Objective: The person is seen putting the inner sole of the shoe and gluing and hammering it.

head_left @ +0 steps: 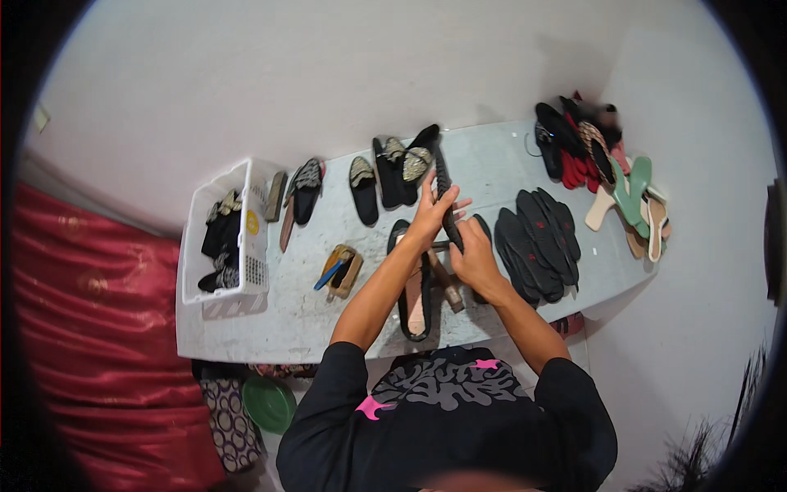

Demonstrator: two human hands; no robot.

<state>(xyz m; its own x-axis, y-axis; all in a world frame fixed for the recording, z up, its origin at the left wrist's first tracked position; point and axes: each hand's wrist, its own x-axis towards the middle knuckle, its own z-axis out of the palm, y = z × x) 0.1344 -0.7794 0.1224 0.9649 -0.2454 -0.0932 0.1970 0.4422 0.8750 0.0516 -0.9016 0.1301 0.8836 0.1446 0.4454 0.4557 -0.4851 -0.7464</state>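
Note:
Above the middle of the table, a long black shoe sole [443, 182] is turned edge-on between my hands. My left hand [431, 215] is closed around its middle, and fingertips show past its right side. Lower down, my right hand [475, 252] pinches the near end. Beneath my forearms lies a black shoe upper with a beige inner board [416, 303], partly covered by my left arm. To its right rests a hammer [445, 285], its upper part hidden under the hands. Another black shoe piece [484, 230] lies behind my right hand, mostly covered.
Stacked black soles [537, 246] lie right of my hands. Slip-on shoes [398, 172] stand along the back. A white basket [244, 271] holds shoes at left, near a small box [348, 275] with a blue-handled brush. Sandals [635, 193] and other footwear crowd the far right of the table [303, 328].

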